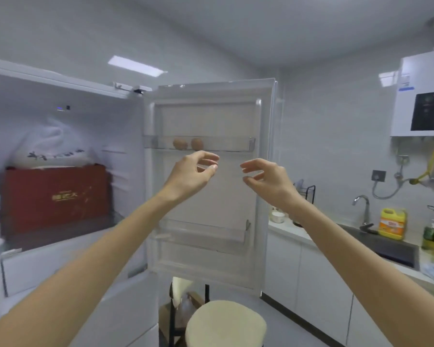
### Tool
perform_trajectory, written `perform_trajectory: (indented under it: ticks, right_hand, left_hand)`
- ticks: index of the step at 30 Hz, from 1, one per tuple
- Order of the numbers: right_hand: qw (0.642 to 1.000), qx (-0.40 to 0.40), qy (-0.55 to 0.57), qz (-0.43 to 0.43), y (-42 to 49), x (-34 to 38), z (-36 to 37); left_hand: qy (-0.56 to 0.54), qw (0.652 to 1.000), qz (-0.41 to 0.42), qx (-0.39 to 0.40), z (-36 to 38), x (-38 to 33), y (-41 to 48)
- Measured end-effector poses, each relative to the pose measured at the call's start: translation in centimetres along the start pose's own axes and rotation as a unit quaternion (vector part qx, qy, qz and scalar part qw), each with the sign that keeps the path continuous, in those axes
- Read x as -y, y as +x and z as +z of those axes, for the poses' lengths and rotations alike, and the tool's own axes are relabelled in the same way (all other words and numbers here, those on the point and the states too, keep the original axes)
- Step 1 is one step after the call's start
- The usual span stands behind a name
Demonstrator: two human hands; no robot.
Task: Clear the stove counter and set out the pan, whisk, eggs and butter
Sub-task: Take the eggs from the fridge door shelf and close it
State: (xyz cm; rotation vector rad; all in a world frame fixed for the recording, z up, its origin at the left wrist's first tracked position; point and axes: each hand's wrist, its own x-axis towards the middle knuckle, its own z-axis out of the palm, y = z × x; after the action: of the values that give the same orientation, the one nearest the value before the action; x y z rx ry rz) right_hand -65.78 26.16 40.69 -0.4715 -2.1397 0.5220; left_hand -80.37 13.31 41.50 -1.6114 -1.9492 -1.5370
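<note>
1. Head view: the fridge stands open, and its door [211,116] swings wide across the middle of the frame, inner side facing the camera.
2. The eggs [188,144], two brown ones, sit side by side in the upper door shelf [236,144], just toward 12 o'clock from centre. Pan, whisk and butter do not show here.
3. The left hand [193,171] is raised just below that shelf, at 6 o'clock from the eggs and close to them without touching. Its fingers are loosely curved with a gap to the thumb, and it holds nothing.
4. The right hand [268,179] hovers at 3 o'clock from the left one, a clear gap between them. Its fingers are relaxed and slightly bent, with nothing in them.
5. Over at 9 o'clock, inside the fridge, a red box [53,196] rests on a shelf with a white sack [58,146] on top of it.
6. Down the door, toward 6 o'clock, there is a lower door shelf [206,231]; what it holds, if anything, is too blurred to tell.
7. At the bottom edge, 6 o'clock, a round pale stool [226,324] stands on the floor.
8. At 4 o'clock the counter carries a dark sink [391,249] with a tap [362,209] behind it and a yellow bottle [391,224] just beside.
9. Up at 2 o'clock, a white water heater [421,101] hangs on the wall.
</note>
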Motion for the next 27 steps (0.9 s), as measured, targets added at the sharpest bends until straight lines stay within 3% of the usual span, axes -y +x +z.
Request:
perform_trajectory:
  ticks: [13,21,27]
  right_hand:
    - [0.997,-0.014,-0.041,-0.056,16.9,4.4,5.1]
    - [0.991,0.054,-0.101,-0.064,24.9,3.8,8.3]
    - [0.981,0.159,-0.114,0.000,30.1,1.9,10.5]
  left_hand:
    - [0.090,0.995,0.020,-0.034,-9.7,6.9,12.6]
    - [0.122,0.992,0.020,-0.010,-10.2,10.8,19.6]
    - [0.148,0.988,0.018,0.040,-8.8,12.8,24.6]
